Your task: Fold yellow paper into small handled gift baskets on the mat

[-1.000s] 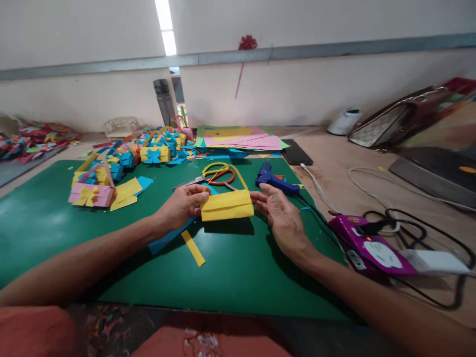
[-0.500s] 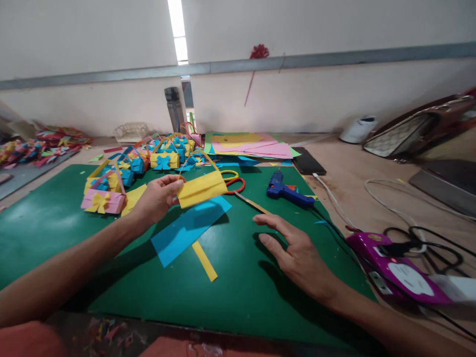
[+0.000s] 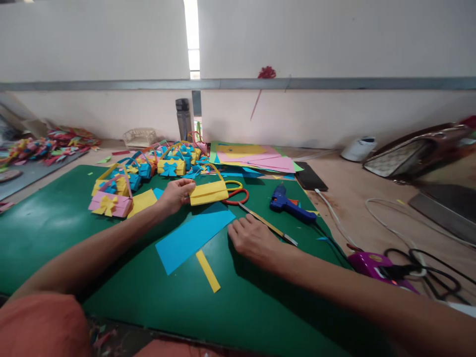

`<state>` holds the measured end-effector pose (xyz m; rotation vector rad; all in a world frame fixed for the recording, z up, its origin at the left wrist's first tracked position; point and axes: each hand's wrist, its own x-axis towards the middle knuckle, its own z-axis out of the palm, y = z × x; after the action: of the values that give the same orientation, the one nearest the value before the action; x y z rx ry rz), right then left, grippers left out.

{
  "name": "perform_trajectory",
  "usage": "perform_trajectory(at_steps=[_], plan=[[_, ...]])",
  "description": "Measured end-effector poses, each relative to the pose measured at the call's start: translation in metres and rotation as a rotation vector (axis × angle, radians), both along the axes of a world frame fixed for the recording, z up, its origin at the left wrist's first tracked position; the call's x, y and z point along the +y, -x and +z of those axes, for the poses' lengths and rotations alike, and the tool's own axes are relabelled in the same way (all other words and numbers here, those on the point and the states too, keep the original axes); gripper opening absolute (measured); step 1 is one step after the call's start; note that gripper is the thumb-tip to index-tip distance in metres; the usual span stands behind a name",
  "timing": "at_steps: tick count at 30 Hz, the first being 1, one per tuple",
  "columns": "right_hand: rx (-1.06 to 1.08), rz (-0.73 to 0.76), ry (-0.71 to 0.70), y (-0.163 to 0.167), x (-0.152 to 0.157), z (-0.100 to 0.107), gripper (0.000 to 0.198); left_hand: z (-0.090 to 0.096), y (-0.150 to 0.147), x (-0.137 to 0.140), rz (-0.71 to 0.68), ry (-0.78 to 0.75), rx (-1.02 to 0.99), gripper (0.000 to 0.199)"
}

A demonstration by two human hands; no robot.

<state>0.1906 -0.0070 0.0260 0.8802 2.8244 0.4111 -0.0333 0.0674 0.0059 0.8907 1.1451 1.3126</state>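
My left hand [image 3: 176, 196] pinches the left end of a small yellow paper handbag [image 3: 208, 193] with a thin looped handle, held above the mat. A blue paper rectangle [image 3: 189, 240] lies under it on the green mat [image 3: 148, 312], with a yellow paper strip [image 3: 208, 271] at its lower edge. Beside the blue sheet's right end, my right hand [image 3: 255, 240] is closed, fingers curled down; what they hold, if anything, is hidden. Scissors with red and yellow handles [image 3: 238, 197] lie behind the bag. A thin gold-coloured tool [image 3: 271, 227] rests just beyond my right hand.
A blue glue gun [image 3: 290, 204] lies right, its cord running to a purple power strip [image 3: 375, 265]. Several finished paper handbags [image 3: 111, 202] stand at left. Coloured sheets [image 3: 256, 158] and a black phone [image 3: 311, 177] lie behind. A dark bottle [image 3: 183, 119] stands by the wall.
My right hand has moved left toward the blue paper, and its spread fingers have curled closed. My left hand still holds the yellow handbag. The camera view has shifted slightly.
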Motion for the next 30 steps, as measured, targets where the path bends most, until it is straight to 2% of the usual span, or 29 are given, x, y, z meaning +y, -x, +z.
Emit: perform_trajectory(at_steps=[8,14,19,23,25,27,30], plan=[[-0.116,0.238,-0.049,0.033,0.021,-0.005,0.021,-0.005,-0.005,0.0,-0.037,-0.021,0.005,0.029],[-0.121,0.327,-0.111,0.035,0.026,-0.007,0.023,-0.008,-0.004,0.004,-0.055,-0.009,-0.01,0.03],[-0.075,0.326,-0.22,0.028,0.026,-0.008,0.021,-0.008,-0.006,0.005,-0.037,0.011,-0.035,0.028],[-0.025,0.294,-0.286,0.023,0.022,-0.001,0.021,-0.007,-0.004,0.006,-0.008,0.009,-0.074,0.024],[0.022,0.305,-0.349,0.021,0.016,0.007,0.02,-0.005,-0.001,0.008,0.017,-0.007,-0.103,0.022],[0.096,0.327,-0.471,0.018,0.012,0.015,0.02,0.001,0.005,0.011,0.048,-0.031,-0.133,0.02],[0.13,0.195,-0.549,0.016,0.017,0.024,0.021,0.013,0.014,0.016,0.079,-0.072,-0.166,0.019]])
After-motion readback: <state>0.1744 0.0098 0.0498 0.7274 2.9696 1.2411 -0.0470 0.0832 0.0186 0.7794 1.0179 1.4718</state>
